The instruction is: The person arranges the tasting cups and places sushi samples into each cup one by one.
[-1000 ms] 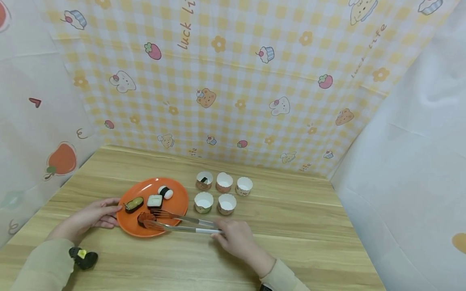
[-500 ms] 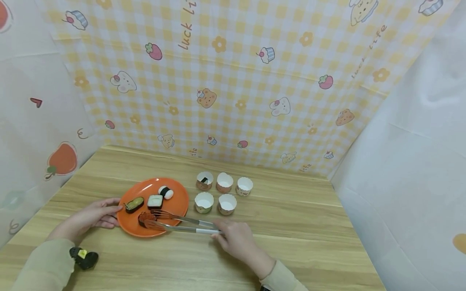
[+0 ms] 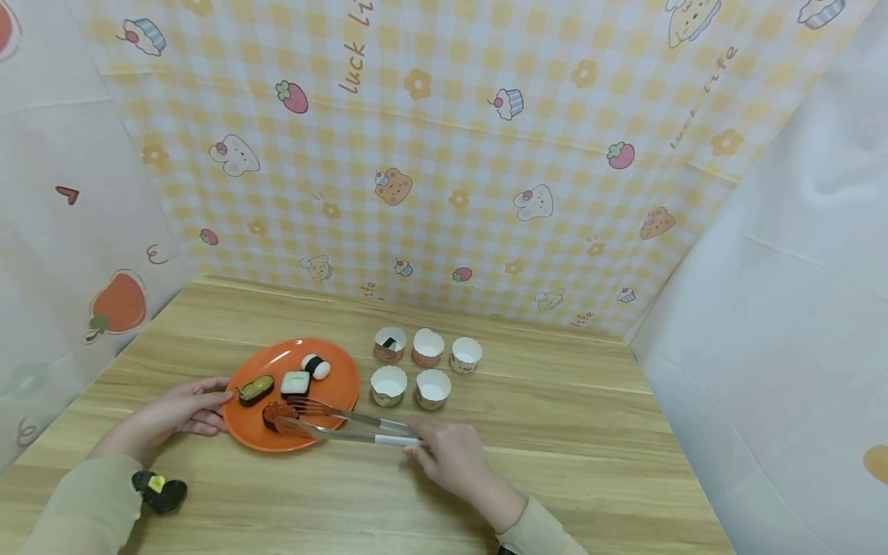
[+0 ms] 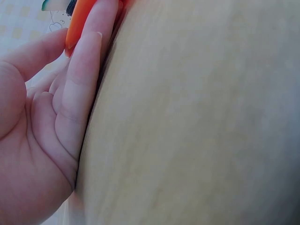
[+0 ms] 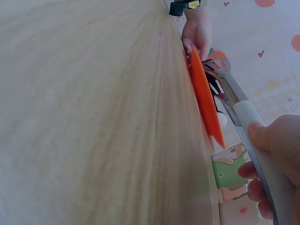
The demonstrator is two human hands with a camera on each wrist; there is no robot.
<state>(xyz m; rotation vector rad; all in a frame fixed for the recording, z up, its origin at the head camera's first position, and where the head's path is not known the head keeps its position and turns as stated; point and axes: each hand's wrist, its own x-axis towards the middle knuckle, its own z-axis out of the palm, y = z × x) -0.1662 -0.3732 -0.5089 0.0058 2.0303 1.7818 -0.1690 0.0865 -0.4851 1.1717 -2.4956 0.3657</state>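
Observation:
At the left edge of the orange plate (image 3: 277, 357), my left hand (image 3: 176, 408) pinches the rim, thumb on top and fingers underneath. The left wrist view shows the plate's rim (image 4: 78, 23) between thumb and fingers. My right hand (image 3: 451, 455) grips a pair of metal serving tongs (image 3: 347, 436) with white handles. The fork-like tips of the tongs lie on either side of a red-topped sushi piece (image 3: 274, 414) on the plate. Behind it are a green-topped square sushi (image 3: 295, 383), a yellowish-topped sushi (image 3: 256, 390) and a white one with a black band (image 3: 321, 371).
Several paper cups stand in two rows right of the plate. The back left cup (image 3: 389, 356) holds a small black-and-white piece; a front cup (image 3: 432, 399) is nearest my right hand. Patterned cloth (image 3: 458, 162) rises behind the wooden table (image 3: 555, 478).

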